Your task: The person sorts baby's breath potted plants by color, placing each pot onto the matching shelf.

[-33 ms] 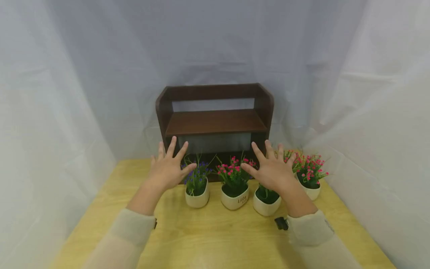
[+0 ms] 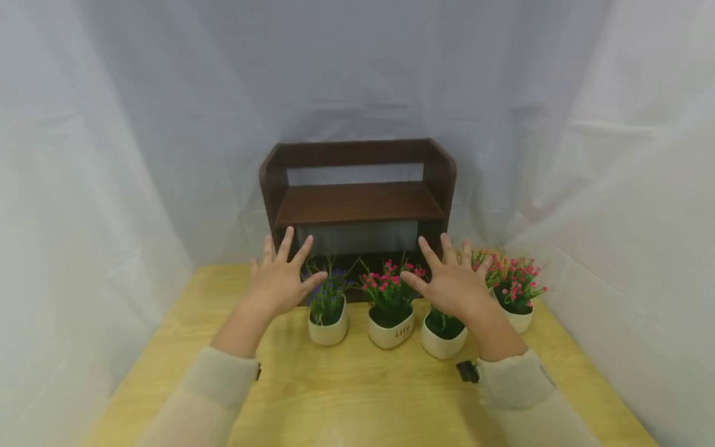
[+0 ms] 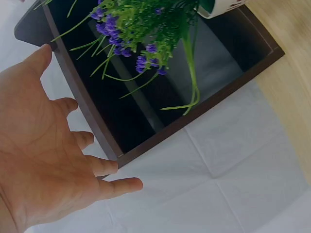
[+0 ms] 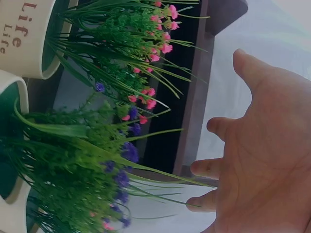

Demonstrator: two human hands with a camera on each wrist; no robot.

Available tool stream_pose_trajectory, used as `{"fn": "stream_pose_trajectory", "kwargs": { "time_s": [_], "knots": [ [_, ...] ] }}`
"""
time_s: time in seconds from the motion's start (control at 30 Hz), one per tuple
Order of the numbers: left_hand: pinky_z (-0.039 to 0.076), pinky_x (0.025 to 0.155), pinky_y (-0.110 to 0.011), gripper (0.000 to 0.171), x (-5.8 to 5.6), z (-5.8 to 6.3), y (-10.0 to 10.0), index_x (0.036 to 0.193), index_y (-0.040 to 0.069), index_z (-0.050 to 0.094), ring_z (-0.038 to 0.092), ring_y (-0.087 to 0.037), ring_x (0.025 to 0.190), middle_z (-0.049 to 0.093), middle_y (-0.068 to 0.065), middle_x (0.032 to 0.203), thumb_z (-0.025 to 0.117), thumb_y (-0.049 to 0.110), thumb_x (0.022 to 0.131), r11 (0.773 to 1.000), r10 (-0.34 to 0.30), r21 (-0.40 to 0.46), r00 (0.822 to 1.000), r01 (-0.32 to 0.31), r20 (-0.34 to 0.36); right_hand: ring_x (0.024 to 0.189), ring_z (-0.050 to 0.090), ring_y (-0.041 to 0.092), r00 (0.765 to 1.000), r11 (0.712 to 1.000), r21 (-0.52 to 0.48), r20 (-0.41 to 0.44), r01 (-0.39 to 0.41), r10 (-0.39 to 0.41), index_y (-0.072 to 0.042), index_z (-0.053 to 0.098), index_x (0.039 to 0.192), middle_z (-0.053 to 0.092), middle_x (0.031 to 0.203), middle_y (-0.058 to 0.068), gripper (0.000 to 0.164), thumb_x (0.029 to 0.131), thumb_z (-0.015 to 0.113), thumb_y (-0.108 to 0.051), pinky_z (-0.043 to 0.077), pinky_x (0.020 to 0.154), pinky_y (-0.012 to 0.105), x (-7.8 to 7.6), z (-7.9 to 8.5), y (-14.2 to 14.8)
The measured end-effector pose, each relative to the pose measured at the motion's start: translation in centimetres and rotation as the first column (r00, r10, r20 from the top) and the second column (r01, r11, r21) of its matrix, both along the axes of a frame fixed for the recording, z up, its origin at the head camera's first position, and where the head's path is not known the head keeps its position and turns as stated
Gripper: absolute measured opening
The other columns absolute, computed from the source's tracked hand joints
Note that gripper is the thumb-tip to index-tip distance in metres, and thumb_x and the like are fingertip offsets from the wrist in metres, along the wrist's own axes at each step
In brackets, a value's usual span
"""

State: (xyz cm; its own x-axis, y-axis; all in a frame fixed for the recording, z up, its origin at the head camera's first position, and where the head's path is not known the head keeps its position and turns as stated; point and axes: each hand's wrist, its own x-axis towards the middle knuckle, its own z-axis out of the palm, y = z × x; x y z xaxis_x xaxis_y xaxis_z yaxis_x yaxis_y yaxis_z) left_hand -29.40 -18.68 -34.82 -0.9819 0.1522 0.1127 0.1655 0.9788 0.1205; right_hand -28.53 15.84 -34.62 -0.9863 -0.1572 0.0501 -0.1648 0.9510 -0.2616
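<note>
My left hand (image 2: 276, 285) hovers with spread fingers beside a white pot of purple flowers (image 2: 328, 329). Over the pots on the right, my right hand (image 2: 455, 287) is held up with its fingers splayed too. Neither hand holds anything. Between them stands a white pot of pink flowers (image 2: 389, 330) with lettering on its side. Another white pot (image 2: 444, 338) sits partly under the right hand, which hides most of its plant; purple blooms (image 4: 121, 179) show there in the right wrist view. Farther right is one more pot of pink flowers (image 2: 519, 316).
A dark brown two-tier shelf (image 2: 360, 202) stands behind the pots at the back of the wooden table (image 2: 335, 403). White sheeting (image 2: 357, 68) hangs behind and on both sides. A small black object (image 2: 468, 371) shows by the right sleeve.
</note>
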Motion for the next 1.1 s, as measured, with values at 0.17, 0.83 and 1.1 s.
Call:
{"fn": "stream_pose_trajectory", "kwargs": {
  "time_s": [0.17,0.83,1.1],
  "knots": [
    [0.012,0.124,-0.088,0.088,-0.2,-0.3,0.1,0.176,0.033,0.007,-0.009,-0.059,0.165,-0.013,-0.012,0.184,0.038,0.077,0.106,1.000,-0.003,0.004,1.000,0.003,-0.011,0.164,-0.016,0.058,1.000,1.000,0.005,-0.002,-0.004,0.004,-0.035,0.005,0.176,-0.005,0.184,0.017,0.096,0.101,0.037,-0.086,-0.012,0.117,0.093,-0.5,-0.6,0.2],
    [0.021,0.125,-0.085,0.092,-1.6,-1.1,-2.0,0.176,0.025,-0.006,0.005,-0.063,0.164,-0.025,-0.014,0.181,0.038,0.071,0.109,0.993,0.065,0.106,0.990,-0.052,-0.124,0.166,-0.007,0.058,0.996,0.998,-0.063,-0.085,0.007,-0.012,-0.035,0.002,0.175,-0.001,0.185,0.017,0.099,0.101,0.047,-0.081,-0.002,0.118,0.094,0.2,-1.2,0.6],
    [0.027,0.123,-0.084,0.108,-3.5,-1.4,-3.4,0.170,0.004,-0.021,0.015,-0.061,0.162,-0.016,-0.027,0.180,0.040,0.069,0.110,0.945,0.138,0.319,0.971,-0.070,-0.196,0.168,-0.003,0.055,0.987,0.986,-0.166,-0.162,-0.005,-0.022,-0.019,-0.012,0.174,-0.006,0.185,0.016,0.124,0.095,0.059,-0.082,0.008,0.123,0.089,1.0,-1.8,2.3]
  ]
}}
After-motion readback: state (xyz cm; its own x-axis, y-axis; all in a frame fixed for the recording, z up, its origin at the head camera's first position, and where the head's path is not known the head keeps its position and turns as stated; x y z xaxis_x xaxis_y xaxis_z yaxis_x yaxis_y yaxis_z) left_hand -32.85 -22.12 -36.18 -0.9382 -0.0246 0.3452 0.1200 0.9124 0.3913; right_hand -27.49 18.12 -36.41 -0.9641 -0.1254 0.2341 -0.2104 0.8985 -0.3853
